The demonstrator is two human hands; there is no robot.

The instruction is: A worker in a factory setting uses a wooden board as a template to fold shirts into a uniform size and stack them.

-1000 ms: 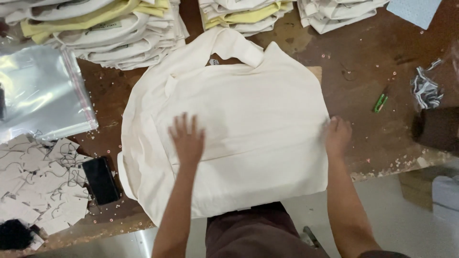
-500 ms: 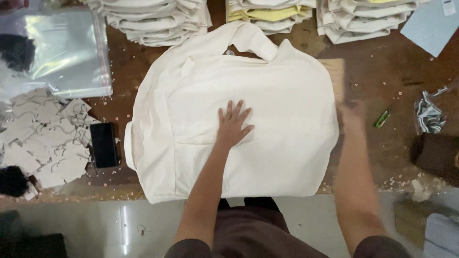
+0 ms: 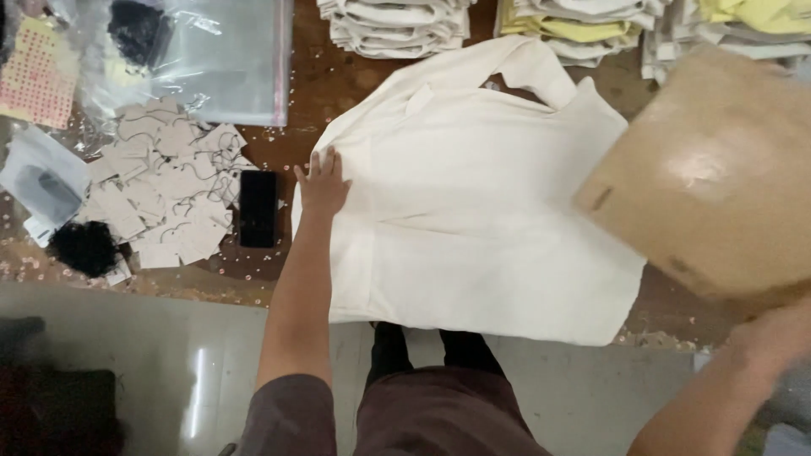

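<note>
your left hand [image 3: 323, 181] lies flat on the left edge of a cream shirt [image 3: 473, 198] spread across the middle of the frame, on a brown table [image 3: 317, 84]. its fingers are spread and pressed on the cloth, gripping nothing. your right hand [image 3: 773, 333], at the lower right, holds a brown cardboard sheet [image 3: 710, 181] tilted above the shirt's right side; its fingers are blurred, so their grip cannot be told. to do this well, probably keep the cloth pinned and lay the cardboard centred, square to the sides.
</note>
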